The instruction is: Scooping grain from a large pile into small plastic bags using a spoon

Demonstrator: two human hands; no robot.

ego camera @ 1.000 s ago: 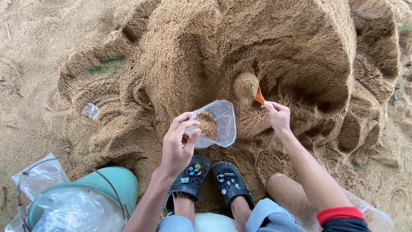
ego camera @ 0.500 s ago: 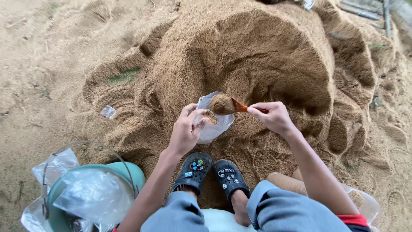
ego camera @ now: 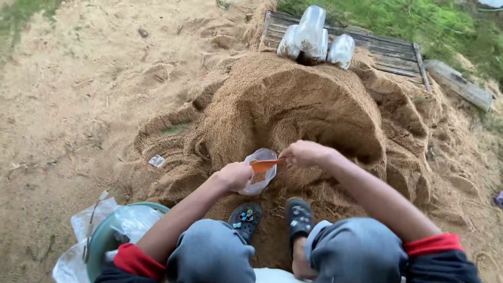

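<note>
Since the earlier frame my head has tipped up, so the far edge of the sawdust pile (ego camera: 293,105) shows now, and the orange scoop (ego camera: 264,165) has come down from above the bag to lie across its mouth, emptied. My left hand (ego camera: 234,175) has its grip closed on the rim of the clear plastic bag (ego camera: 260,170), holding the mouth open; some brown sawdust sits inside the bag. My right hand (ego camera: 306,153) has its grip pinched on the scoop handle, with the scoop blade level over the bag opening, touching or just above the rim, can't tell which. The bag is at the near foot of the pile, just above my two black clogs (ego camera: 272,217), between my hands. Three filled clear bags (ego camera: 314,36) stand upright at the far edge of the pile, against a wooden pallet (ego camera: 387,55). A green bucket (ego camera: 105,238) lined with loose plastic sits on the ground by my left knee. A small plastic scrap (ego camera: 156,161) lies on the pile's left slope. There is grass (ego camera: 419,21) beyond the pallet.
</note>
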